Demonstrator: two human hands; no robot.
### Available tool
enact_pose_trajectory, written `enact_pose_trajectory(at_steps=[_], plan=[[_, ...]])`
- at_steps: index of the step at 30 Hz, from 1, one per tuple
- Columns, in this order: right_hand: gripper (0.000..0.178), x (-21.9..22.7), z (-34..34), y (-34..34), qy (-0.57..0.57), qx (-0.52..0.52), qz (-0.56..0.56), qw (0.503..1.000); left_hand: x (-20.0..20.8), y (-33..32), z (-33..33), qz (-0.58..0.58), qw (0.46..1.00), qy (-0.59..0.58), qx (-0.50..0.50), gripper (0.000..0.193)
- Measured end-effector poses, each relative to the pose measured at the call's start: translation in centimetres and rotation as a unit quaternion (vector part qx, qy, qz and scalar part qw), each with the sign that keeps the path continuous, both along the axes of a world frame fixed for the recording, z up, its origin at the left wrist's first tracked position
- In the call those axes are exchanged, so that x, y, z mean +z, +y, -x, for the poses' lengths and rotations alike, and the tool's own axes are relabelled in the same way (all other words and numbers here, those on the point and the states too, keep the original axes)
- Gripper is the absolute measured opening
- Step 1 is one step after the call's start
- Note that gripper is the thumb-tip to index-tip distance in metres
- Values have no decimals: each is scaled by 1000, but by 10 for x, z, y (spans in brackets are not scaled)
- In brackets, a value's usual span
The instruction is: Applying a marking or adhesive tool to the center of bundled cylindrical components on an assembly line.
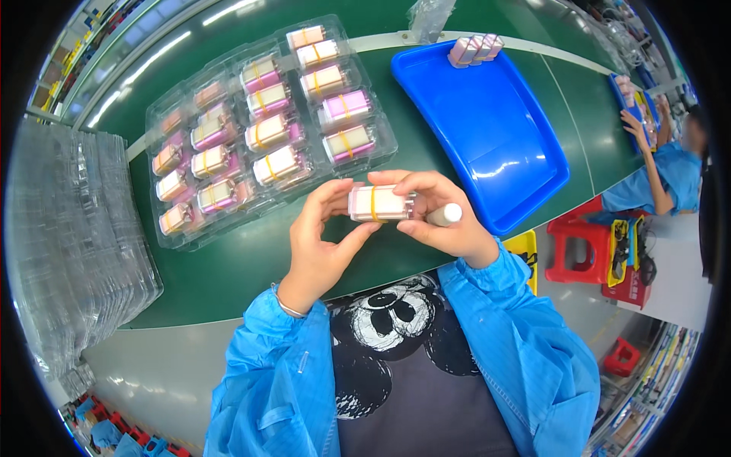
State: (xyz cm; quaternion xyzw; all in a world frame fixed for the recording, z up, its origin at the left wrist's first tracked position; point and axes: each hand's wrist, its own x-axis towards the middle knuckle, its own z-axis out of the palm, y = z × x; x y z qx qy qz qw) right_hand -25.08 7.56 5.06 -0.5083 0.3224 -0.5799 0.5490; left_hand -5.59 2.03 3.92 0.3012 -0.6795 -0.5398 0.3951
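In front of my chest, above the table's near edge, both hands hold a small boxy pale block (373,203) banded with a yellow rubber band. Metal prongs stick out of its right end. My left hand (314,236) grips the block's left end between thumb and fingers. The fingers of my right hand (457,228) close on its right end. Tucked in the right hand is a short pale cylinder with a white end (445,215), perhaps a capped marker; the grip hides part of it. Similar banded blocks (276,165) sit in a clear plastic tray (387,145) at the left.
A blue tray (495,145) lies right of my hands, with several pinkish blocks (476,50) at its far end. Stacked clear trays (76,228) stand far left on the green table (213,282). A co-worker in blue (670,179) sits far right, near a red stool (575,247).
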Motion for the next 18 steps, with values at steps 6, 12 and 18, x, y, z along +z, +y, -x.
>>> enact_pose_trajectory(at_steps=[6, 12, 18], plan=[[41, 35, 44, 10, 90, -143, -36, 985, 10, -25, -1, 172, 980, -74, 61, 45], [28, 74, 126, -8, 227, -312, -142, 912, 53, -105, 6, 298, 922, -215, 123, 45], [49, 20, 206, -96, 499, -382, -47, 776, 66, -228, 15, 248, 903, -306, 174, 41]])
